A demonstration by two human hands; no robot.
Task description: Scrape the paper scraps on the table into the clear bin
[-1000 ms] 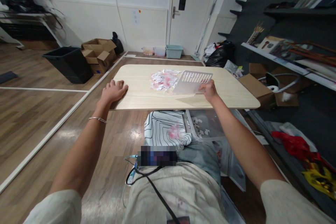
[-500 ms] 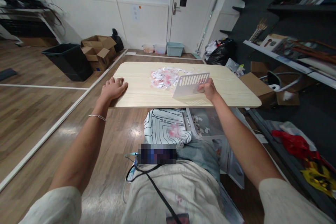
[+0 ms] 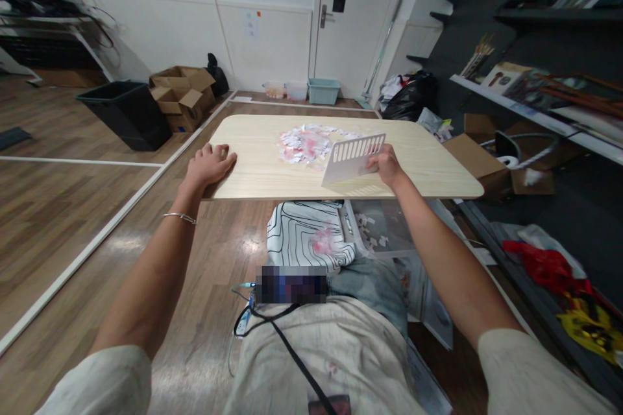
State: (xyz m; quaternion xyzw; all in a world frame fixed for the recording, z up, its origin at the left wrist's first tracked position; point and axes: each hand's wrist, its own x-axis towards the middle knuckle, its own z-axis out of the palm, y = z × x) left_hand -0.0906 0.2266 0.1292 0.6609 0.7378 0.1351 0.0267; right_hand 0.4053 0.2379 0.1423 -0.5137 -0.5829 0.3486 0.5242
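Note:
My right hand (image 3: 387,165) is closed on the right end of a white slotted plastic panel (image 3: 343,172). The panel stands tilted over the front of the pale wooden table (image 3: 263,178), its row of slots along the top. Just behind it lies a heap of paper scraps (image 3: 305,141), white with pink and red stains, partly covered by the panel at its right. On the table's left edge rests my left hand (image 3: 210,165), fingers spread and holding nothing.
Below the table, a black-and-white patterned cloth (image 3: 296,233) lies over my lap beside a clear plastic box (image 3: 384,227) with paper bits inside. A black bin (image 3: 129,117) and cardboard boxes (image 3: 182,94) stand at left. Dark shelving (image 3: 525,45) lines the right side.
The panel in my right hand has shifted slightly, its lower left corner coming a little nearer to me. My left hand stays in place.

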